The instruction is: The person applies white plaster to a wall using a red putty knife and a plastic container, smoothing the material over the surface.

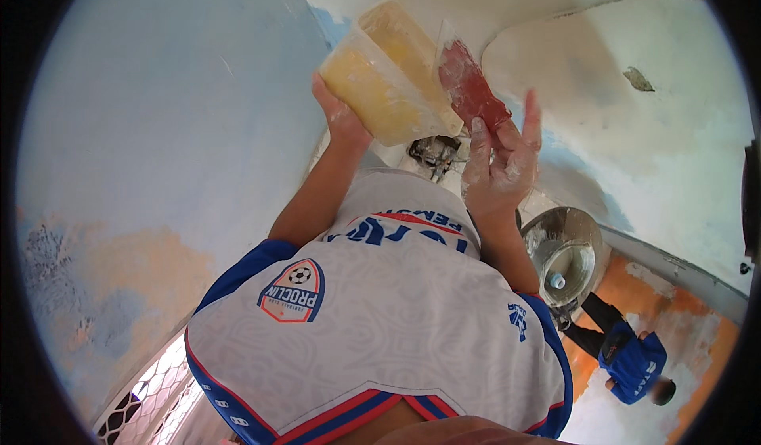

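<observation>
My left hand (345, 120) grips the lower left side of a yellowish plastic container (369, 88) with an open, cut-looking top and pale smears on it. Just right of the container, my right hand (503, 163) pinches a red putty knife (474, 84) between the thumb and fingers, one finger stretched out. White residue covers much of the knife's red part, and its tip points up beside the container's rim. That hand has whitish smears too. What lies deep inside the container I cannot make out.
A pale blue wall (158, 120) with worn patches rises at left, and another patchy wall (610, 96) stands at right. Past my right arm is a round, smeared bucket (563, 247). Farther off is a person in blue (634, 362). A white lattice (154, 393) shows at lower left.
</observation>
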Demonstrator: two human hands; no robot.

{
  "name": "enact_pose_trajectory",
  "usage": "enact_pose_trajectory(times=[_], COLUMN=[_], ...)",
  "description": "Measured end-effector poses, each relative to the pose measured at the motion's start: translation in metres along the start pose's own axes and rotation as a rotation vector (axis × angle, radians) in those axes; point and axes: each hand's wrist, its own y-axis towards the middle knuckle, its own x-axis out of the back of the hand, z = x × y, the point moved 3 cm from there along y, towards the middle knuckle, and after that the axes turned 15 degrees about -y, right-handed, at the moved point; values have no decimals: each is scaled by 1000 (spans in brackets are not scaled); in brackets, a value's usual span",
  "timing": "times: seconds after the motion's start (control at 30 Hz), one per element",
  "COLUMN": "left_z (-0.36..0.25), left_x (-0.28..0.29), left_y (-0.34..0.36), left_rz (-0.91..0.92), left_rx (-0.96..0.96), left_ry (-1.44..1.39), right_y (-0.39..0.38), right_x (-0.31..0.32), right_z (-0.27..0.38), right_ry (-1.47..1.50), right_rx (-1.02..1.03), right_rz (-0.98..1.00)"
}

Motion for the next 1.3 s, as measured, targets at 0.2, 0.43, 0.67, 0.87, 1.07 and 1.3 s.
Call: enact_pose_trajectory(times=[0.2, 0.43, 0.67, 0.87, 1.07, 1.3], left_z=[-7, -4, -32, -58, -96, -134], left_x=[-15, -22, -7, 23, 24, 24], left_y=[3, 54, 108, 144, 163, 174], left_rz=[-103, -20, 55, 51, 24, 14], left_rx=[114, 336, 303, 190, 232, 240], left_ry=[-175, -135, -77, 89, 62, -79], right_y=[22, 71, 90, 82, 61, 42], right_x=[-18, -53, -83, -106, -129, -122], right_z=[13, 27, 37, 63, 82, 64], right_ry=[-162, -262, -278, -336, -303, -95], right_rx=[-56, -20, -28, -23, 105, -140], right_rz=[131, 208, 212, 191, 106, -273])
